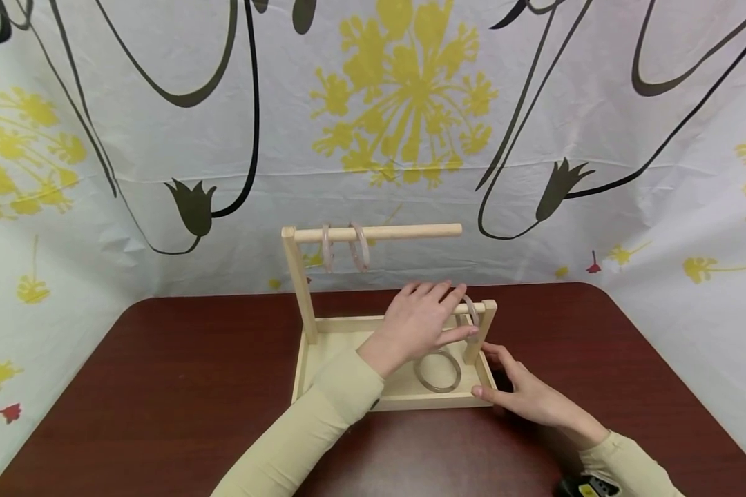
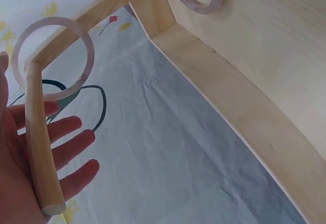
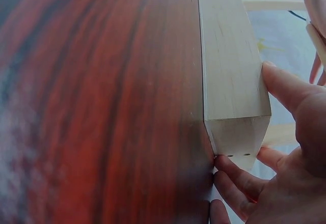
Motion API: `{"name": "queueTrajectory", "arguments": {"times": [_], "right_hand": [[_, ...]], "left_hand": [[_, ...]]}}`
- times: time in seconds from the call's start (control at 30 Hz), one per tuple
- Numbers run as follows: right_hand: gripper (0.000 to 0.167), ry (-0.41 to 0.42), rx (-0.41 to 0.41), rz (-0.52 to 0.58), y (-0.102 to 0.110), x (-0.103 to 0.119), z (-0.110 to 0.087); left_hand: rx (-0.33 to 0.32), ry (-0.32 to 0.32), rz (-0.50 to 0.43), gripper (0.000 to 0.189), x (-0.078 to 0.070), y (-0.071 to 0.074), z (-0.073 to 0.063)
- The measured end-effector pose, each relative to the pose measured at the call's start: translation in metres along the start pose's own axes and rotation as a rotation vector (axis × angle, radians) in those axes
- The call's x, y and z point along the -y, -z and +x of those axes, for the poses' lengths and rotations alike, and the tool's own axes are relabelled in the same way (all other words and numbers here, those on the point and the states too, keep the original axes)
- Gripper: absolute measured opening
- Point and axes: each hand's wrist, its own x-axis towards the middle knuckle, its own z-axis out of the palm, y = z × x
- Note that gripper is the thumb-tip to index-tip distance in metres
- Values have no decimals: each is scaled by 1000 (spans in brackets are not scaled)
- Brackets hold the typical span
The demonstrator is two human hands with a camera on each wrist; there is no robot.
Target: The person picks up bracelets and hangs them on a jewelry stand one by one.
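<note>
A pale wooden bangle stand has a shallow tray (image 1: pixel 301 366), a high rod (image 1: pixel 416 232) and a lower rod (image 2: pixel 38 137) on a short right post (image 1: pixel 488 321). My left hand (image 1: pixel 407 328) lies over the lower rod, fingers extended, the rod running along its palm in the left wrist view. Beside its fingertips, a translucent bangle (image 2: pixel 89 56) hangs on that rod close to the post. With thumb and fingers, my right hand (image 1: pixel 531 395) grips the tray's front right corner (image 3: pixel 239 127). Another bangle (image 1: pixel 438 390) lies in the tray under the lower rod.
Two pinkish bangles, one (image 1: pixel 327 248) nearer the tall left post (image 1: pixel 299 286) and one (image 1: pixel 363 250) to its right, hang on the high rod. The stand sits on a dark red-brown table (image 1: pixel 161 386). Behind it hangs a flower-printed cloth (image 1: pixel 273 138).
</note>
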Motion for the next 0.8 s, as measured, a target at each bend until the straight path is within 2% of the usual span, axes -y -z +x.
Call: {"name": "queueTrajectory", "arguments": {"times": [0.3,0.53,0.8], "right_hand": [[70,-14,3,-11,1,0,0],[69,11,-2,-8,1,1,-1],[69,7,-2,-16,0,2,0]], "left_hand": [[1,3,-34,73,3,3,-2],[6,45,-92,70,17,8,-11],[-30,88,-207,67,36,3,-25]]}}
